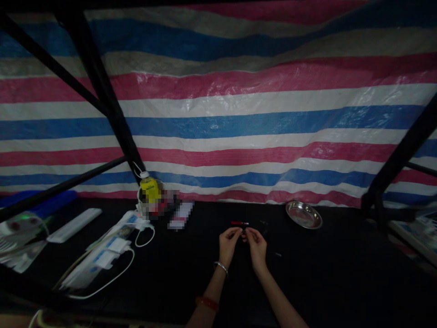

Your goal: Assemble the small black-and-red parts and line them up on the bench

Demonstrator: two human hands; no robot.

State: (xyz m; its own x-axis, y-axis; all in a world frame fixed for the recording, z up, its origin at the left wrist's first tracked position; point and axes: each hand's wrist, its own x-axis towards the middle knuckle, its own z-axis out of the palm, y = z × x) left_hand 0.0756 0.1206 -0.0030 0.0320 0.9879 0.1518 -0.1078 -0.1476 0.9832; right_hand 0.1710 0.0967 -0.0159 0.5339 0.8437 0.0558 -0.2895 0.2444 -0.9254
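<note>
- While holding both hands close together over the black table, pinch a small dark item between the fingertips, near the table's middle; cannot make out its exact shape or kind.
- Grasp it from one side with thumb and finger of the left hand, and from the other with thumb and finger of the right hand.
- Wear a silver bangle on the left wrist and a red bracelet farther up that forearm.
- See a thin red item lying just beyond the fingertips.
- Find a small pale piece right of the right hand.
- Farther right, toward the back, notice a round metal dish.
- Left of the hands, find a pale flat item, partly pixelated, and a yellow bottle with a white cap.
- Farther left, see a white power strip with plugs and a looping white cable.
- Behind everything, take in a sheet striped red, white and blue, crossed by slanting black posts.
</note>
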